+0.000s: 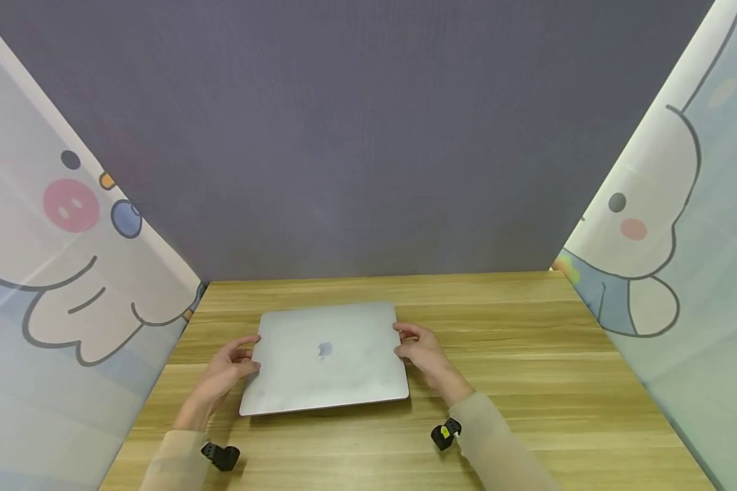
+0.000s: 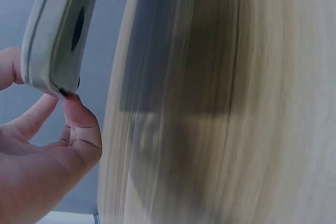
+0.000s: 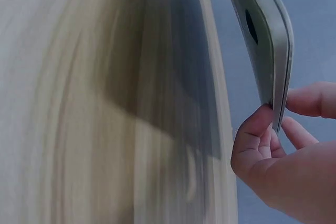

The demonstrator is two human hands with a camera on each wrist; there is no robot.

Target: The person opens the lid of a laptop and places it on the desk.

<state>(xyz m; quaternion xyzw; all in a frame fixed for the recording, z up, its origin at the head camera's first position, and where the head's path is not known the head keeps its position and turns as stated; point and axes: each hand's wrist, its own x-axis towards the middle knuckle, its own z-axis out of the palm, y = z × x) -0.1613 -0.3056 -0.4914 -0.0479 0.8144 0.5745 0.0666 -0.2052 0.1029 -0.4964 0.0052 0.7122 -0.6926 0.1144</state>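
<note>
A closed silver laptop (image 1: pixel 325 378) with an apple logo on its lid is held above the wooden table, apart from it, as the wrist views show. My left hand (image 1: pixel 222 372) grips its left edge, with fingers and thumb on its edge and faces. On the opposite side my right hand (image 1: pixel 422 351) pinches the right edge in the same way. In the left wrist view the laptop's underside (image 2: pixel 71 51) shows a dark round foot. A similar foot appears on the underside (image 3: pixel 257 45) in the right wrist view.
The wood-grained table (image 1: pixel 516 354) reaches back to a dark grey panel (image 1: pixel 368 150). Pale curtains with cartoon animals hang at the left (image 1: pixel 12 382) and right (image 1: pixel 725 273). A small black device (image 1: pixel 221 455) is worn on the left wrist, another (image 1: pixel 445 434) on the right.
</note>
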